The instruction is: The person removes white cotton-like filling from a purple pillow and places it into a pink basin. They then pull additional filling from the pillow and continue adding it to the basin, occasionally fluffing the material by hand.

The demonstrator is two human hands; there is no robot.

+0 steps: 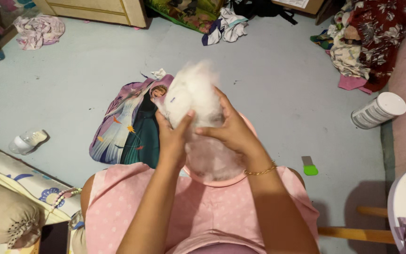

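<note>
- Both forearms run up from the bottom edge and converge at centre frame, over the lap.
- Left hand: palm in, fingers curled up against the near-left side of a white stuffing clump, thumb tip pressed into it. Closed grip on the fluff.
- Right hand: cupped around the right side of the same clump, fingers wrapped over its front, thumb pointing left towards the other hand. Also gripping it. A thin gold bracelet sits on that wrist.
- The clump is held between both hands, raised just above a pink fabric piece with more white fill showing under the hands; how the two join I cannot tell.
- Counts: 2 hands, 1 clump held, 1 pink piece.
- Left of the hands, just beside them on the floor: 1 printed cartoon cushion cover, flat.
- Far left: 1 clear bottle on its side.
- Right of the hands, near: 1 small green-tipped tool.
- Far right: 1 white cylindrical container, tipped over.
- Beyond the hands: 3 heaps of clothes, at top left, top centre and top right.
</note>
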